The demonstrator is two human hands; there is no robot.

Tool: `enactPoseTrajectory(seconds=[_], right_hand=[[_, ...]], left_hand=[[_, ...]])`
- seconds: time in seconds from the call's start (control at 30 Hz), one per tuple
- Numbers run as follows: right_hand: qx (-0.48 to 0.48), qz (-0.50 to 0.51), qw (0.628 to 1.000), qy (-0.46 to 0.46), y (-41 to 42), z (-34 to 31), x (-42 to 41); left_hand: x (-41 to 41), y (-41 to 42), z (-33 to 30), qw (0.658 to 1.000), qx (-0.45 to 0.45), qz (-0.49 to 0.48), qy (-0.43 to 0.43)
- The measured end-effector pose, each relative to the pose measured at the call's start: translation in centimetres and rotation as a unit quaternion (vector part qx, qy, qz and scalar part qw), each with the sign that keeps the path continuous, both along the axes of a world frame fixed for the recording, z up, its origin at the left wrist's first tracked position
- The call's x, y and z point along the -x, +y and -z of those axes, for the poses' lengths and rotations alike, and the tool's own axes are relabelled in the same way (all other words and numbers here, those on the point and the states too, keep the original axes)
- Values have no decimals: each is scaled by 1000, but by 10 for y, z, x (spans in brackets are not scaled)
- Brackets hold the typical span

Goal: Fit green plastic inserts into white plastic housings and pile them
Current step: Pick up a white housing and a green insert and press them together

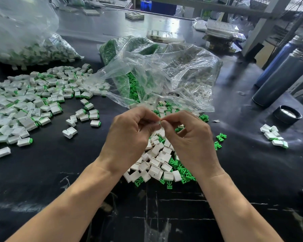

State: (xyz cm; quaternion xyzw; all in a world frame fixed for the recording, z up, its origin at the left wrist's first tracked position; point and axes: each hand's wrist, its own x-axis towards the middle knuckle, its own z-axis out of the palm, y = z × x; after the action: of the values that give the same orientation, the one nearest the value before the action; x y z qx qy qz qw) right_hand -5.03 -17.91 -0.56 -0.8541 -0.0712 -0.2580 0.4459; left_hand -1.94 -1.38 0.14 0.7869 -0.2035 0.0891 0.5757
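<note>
My left hand (129, 131) and my right hand (189, 135) meet fingertip to fingertip above the middle of the black table. Between the fingertips a small white housing (158, 122) is pinched; whether a green insert is in it is hidden by the fingers. Under my hands lies a heap of loose white housings (156, 163) mixed with green inserts (182, 172). A wide pile of assembled white-and-green pieces (33, 102) covers the table to the left.
A crumpled clear bag (164, 72) holding green inserts and white housings lies behind my hands. Another full bag (24, 41) sits at the far left. Dark cylinders (278, 79) and a black lid (287, 114) stand at the right, near a small cluster of pieces (273, 135).
</note>
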Motion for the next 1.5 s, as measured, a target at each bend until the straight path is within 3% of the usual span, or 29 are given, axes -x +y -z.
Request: enactPoseTrajectory(seconds=[0.17, 0.3, 0.5, 0.83, 1.07, 1.5], right_hand=[[-4, 28, 999, -16, 6, -2, 0], [-81, 79, 994, 1, -11, -7, -3], [-110, -46, 991, 66, -4, -5, 1], [-137, -94, 982, 90, -4, -3, 2], [-71, -80, 989, 100, -7, -4, 4], [-46, -79, 993, 70, -9, -5, 1]], left_hand=[[0, 0, 0, 1000, -7, -10, -5], [-3, 4, -2, 999, 18, -31, 11], [-1, 0, -2, 998, 47, -8, 43], [-4, 3, -5, 997, 45, 41, 39], [-5, 6, -4, 998, 16, 54, 35], [-6, 7, -5, 997, 5, 52, 51]])
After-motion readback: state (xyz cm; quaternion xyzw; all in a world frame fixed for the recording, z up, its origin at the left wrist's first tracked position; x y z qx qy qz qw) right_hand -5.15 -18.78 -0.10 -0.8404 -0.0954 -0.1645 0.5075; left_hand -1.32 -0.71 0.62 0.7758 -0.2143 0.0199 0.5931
